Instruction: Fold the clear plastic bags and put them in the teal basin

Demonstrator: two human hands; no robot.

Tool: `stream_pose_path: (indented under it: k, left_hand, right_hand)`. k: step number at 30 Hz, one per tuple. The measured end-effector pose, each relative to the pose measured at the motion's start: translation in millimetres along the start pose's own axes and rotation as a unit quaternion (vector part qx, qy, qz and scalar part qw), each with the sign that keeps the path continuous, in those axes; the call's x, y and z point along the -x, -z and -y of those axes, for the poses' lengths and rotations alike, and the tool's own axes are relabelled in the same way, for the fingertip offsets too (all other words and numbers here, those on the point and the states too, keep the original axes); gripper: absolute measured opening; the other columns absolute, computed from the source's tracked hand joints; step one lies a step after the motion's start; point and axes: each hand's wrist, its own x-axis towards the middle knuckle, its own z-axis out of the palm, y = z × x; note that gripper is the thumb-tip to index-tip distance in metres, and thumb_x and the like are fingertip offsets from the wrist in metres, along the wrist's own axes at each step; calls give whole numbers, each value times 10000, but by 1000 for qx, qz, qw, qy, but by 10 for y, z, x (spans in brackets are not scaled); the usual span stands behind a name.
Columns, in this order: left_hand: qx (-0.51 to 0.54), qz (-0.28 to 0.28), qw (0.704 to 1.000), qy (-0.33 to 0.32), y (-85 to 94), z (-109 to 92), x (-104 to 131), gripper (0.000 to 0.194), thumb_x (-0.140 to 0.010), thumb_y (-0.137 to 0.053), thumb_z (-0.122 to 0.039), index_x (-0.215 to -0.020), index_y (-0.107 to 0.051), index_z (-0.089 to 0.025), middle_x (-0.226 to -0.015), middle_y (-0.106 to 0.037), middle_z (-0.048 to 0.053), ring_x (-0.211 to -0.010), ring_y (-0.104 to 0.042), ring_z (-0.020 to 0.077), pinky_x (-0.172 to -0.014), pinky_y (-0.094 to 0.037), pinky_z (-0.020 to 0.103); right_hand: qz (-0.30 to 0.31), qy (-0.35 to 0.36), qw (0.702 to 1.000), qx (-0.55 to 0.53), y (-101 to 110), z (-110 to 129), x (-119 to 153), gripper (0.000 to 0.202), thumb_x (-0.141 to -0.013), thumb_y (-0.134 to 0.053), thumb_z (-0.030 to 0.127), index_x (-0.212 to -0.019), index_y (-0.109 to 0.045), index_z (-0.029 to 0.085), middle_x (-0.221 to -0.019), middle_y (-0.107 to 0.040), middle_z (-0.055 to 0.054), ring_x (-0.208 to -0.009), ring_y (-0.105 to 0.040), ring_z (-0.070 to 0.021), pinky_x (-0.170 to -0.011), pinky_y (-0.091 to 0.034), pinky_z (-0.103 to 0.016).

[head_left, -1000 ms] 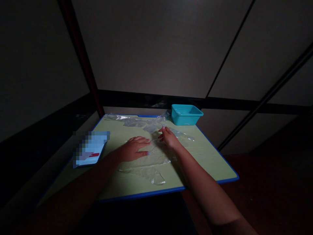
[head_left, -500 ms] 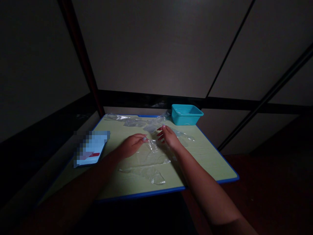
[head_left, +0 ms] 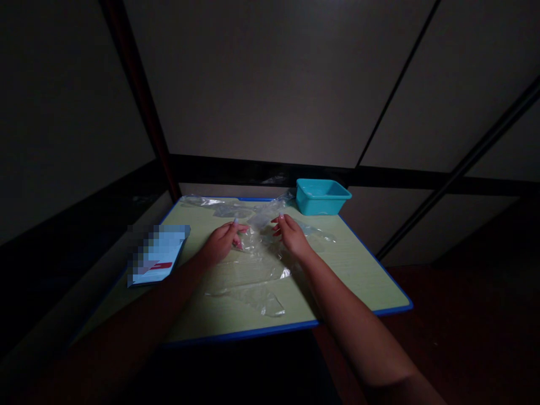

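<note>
The flat thing [head_left: 158,254] at the table's [head_left: 358,270] left edge is pixelated, so nothing on its face can be read. Both forearms run out of the bottom edge into darkness. The clear plastic bag [head_left: 253,264] is so transparent that its outline is hard to trace, and the left hand [head_left: 221,243] perhaps pinches it; the right hand [head_left: 291,235] hides the film beneath it.

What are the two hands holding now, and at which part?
The left hand pinches the far edge of a clear plastic bag. The right hand touches that same edge; its grip cannot be told.
</note>
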Motion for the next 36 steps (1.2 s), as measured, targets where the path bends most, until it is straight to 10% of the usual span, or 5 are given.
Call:
stream_pose_path:
  k: [12,18,25,36]
  left_hand:
    - [-219,-91,954,-184,51,-55,-9,267,-860,-432,-345,-939,-619,-170,-998,-571,74,-1004,-533,200,-933,-424,341]
    - [-289,99,929,-212,15,-20,66,377,-836,-493,-414,-1120,-572,-180,-1213,-553,103,-1170,-471,219,-1023,-341,373]
    - [-432,301,844,-102,-23,64,179,1008,-640,-572,-688,-1435,-198,-194,-1508,-121,153,-1390,-101,300,-1078,-24,561]
    - [-448,316,834,-68,-17,31,189,1152,-595,-553,-739,-1459,-59,-158,-1505,-21,164,-1387,-44,339,-1051,26,597]
  right_hand:
    - [-59,148,977,140,22,5,8,243,-862,-416,366,-773,-532,171,-753,-565,-22,-721,-510,-144,-674,-387,-249]
    - [82,143,966,198,-10,11,81,322,-896,-385,359,-994,-616,157,-1005,-658,-78,-935,-583,-178,-851,-415,-308]
    - [318,113,878,341,-49,18,205,538,-935,-237,463,-1433,-237,257,-1498,-216,-62,-1384,-161,-222,-1054,-81,-600]
    - [234,18,844,482,-19,-80,111,562,-919,-195,517,-1440,-196,307,-1519,-126,-22,-1393,-80,-275,-1009,-57,-672]
